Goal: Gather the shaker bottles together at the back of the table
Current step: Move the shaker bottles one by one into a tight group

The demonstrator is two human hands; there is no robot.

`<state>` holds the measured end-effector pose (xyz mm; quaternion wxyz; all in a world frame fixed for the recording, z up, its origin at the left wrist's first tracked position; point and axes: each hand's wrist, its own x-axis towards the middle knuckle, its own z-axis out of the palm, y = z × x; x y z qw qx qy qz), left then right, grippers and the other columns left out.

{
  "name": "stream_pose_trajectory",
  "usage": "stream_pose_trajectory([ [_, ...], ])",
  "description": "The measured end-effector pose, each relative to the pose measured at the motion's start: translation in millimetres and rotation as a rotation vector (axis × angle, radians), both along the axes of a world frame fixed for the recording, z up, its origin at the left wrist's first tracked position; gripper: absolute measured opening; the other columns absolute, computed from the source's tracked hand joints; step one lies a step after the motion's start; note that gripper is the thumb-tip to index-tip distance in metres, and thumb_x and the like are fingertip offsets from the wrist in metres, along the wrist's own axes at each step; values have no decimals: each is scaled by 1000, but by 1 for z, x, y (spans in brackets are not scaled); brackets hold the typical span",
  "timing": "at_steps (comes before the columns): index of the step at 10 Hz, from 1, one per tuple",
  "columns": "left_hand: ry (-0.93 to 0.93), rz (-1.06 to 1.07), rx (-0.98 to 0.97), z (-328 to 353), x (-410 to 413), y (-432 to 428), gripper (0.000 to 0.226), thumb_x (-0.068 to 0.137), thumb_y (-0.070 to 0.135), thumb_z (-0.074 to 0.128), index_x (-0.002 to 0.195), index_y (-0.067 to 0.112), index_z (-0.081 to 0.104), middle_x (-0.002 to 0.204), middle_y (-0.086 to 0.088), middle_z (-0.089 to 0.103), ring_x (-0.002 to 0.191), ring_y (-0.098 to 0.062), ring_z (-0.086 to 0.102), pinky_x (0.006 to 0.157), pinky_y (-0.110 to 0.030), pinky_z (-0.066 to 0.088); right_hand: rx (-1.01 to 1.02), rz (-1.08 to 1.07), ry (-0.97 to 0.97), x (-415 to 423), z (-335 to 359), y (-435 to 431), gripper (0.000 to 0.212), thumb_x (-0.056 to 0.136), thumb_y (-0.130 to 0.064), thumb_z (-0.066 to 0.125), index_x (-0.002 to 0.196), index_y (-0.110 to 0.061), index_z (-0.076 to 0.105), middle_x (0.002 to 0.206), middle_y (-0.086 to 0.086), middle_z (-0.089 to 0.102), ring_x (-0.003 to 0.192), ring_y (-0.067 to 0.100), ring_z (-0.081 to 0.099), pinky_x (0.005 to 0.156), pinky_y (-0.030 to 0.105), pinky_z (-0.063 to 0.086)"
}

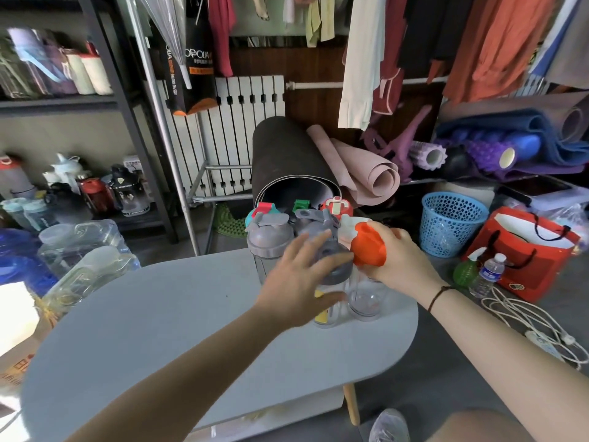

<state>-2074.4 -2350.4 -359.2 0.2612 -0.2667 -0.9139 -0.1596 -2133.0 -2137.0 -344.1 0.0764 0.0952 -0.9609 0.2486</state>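
Several shaker bottles stand bunched at the far edge of the grey table (178,339). A clear bottle with a grey lid (270,237) is at the left of the bunch; behind it are lids in red-teal (264,209), green (301,205) and red-white (337,207). My left hand (299,282) is spread, fingers apart, against a dark-lidded clear bottle with a yellow label (334,275). My right hand (398,260) grips the orange lid (368,245) of a clear bottle (366,301) beside it.
Rolled yoga mats (293,161) lean just behind the table. A blue basket (451,221), a red bag (529,250), a small water bottle (487,275) and white cables (535,323) lie on the floor at right. Large water jugs (83,247) and a shelf of bottles (95,193) stand at left.
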Motion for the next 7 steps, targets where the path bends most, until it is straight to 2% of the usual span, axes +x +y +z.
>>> stream_pose_trajectory([
  [1, -242, 128, -72, -12, -1, 18, 65, 79, 47, 67, 137, 45, 37, 160, 0, 13, 143, -36, 18, 99, -54, 44, -21, -15, 0, 1, 2, 0, 88, 67, -48, 80, 140, -41, 32, 134, 9, 44, 115, 31, 53, 80, 32, 41],
  [2, -174, 164, -75, -12, -10, 20, 55, 84, 27, 68, 133, 44, 48, 156, -2, 24, 138, -33, 28, 97, -50, 50, -29, -34, 16, 4, 0, 1, 87, 69, -51, 78, 141, -40, 31, 135, 8, 42, 115, 31, 52, 81, 33, 43],
  [3, -132, 163, -104, -13, -12, 20, 55, 83, 22, 69, 131, 42, 50, 152, -5, 31, 135, -34, 33, 94, -50, 52, 18, -60, 22, 7, -1, -1, 86, 72, -53, 75, 143, -38, 28, 137, 10, 40, 115, 34, 53, 86, 39, 49],
  [4, -165, 140, -93, -16, -11, 19, 58, 85, 20, 67, 134, 42, 45, 158, -7, 18, 140, -38, 26, 101, -54, 46, 39, -75, 36, 9, -2, -5, 86, 75, -52, 73, 145, -37, 26, 138, 12, 39, 114, 38, 52, 86, 41, 49],
  [5, -174, 86, -94, -17, -7, 16, 57, 90, 29, 61, 139, 44, 37, 162, -5, -2, 145, -39, 14, 110, -53, 37, 21, -68, 11, 11, -1, -5, 88, 74, -56, 71, 145, -37, 24, 148, 11, 31, 121, 40, 49, 91, 45, 49],
  [6, -168, 33, -80, -11, 1, 14, 60, 91, 33, 57, 143, 47, 28, 162, -4, -12, 147, -40, 8, 111, -51, 31, -18, -32, -27, 14, 0, -1, 88, 73, -59, 70, 144, -40, 22, 156, 8, 20, 131, 41, 42, 97, 49, 46],
  [7, -142, -7, -42, 0, 13, 10, 62, 91, 33, 56, 142, 48, 25, 162, -3, -9, 148, -36, 8, 111, -51, 34, -40, -6, -16, 21, 8, 2, 86, 73, -59, 68, 143, -43, 23, 158, 7, 19, 136, 38, 38, 101, 50, 43],
])
